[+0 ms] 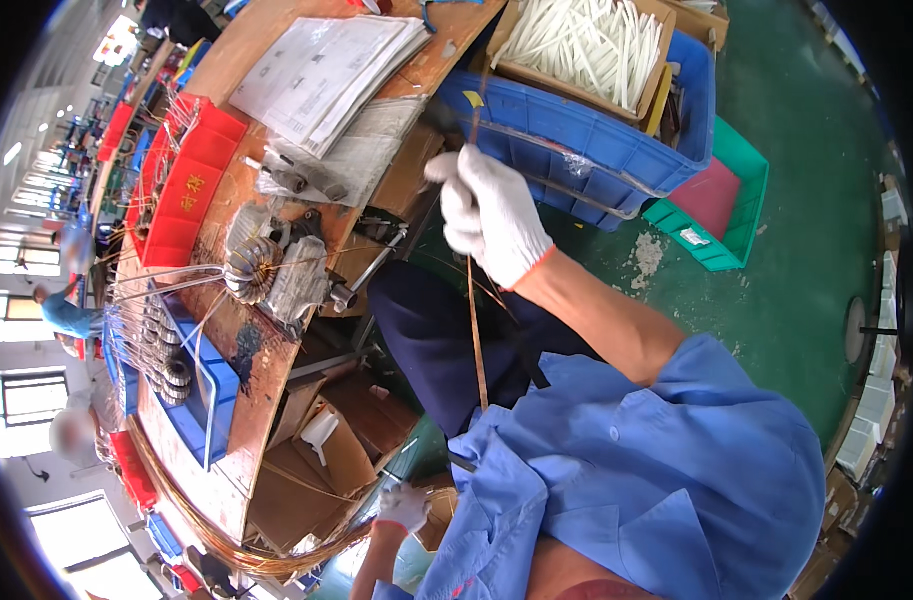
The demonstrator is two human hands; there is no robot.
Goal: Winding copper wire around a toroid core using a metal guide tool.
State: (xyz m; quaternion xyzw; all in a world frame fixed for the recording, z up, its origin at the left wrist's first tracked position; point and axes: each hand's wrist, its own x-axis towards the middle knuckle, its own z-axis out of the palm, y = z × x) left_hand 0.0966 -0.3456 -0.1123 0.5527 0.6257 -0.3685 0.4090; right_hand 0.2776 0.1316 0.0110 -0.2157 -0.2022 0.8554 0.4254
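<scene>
My right hand [496, 215], in a white glove, is closed in a fist around a thin brown strip [477, 335]. The strip rises above the fist and hangs down past my lap to my blue shirt. My left hand [404, 506], also gloved, is low beside the bench, its fingers loosely apart and nothing visible in them. Near that wrist runs a bundle of copper-coloured wire [261, 565], curving round the bench end. On the bench lies a ring-shaped wound coil [252, 270] with long leads, against plastic-wrapped parts [298, 275].
More wound coils [166, 350] stand in a blue tray [214, 400]. Beyond are a red bin [181, 195] and stacked paper sheets [326, 75]. Right of the bench, a carton of white strips [581, 50] sits on a blue crate [576, 150], beside a green crate [751, 200]. Open cartons [311, 485] are underneath.
</scene>
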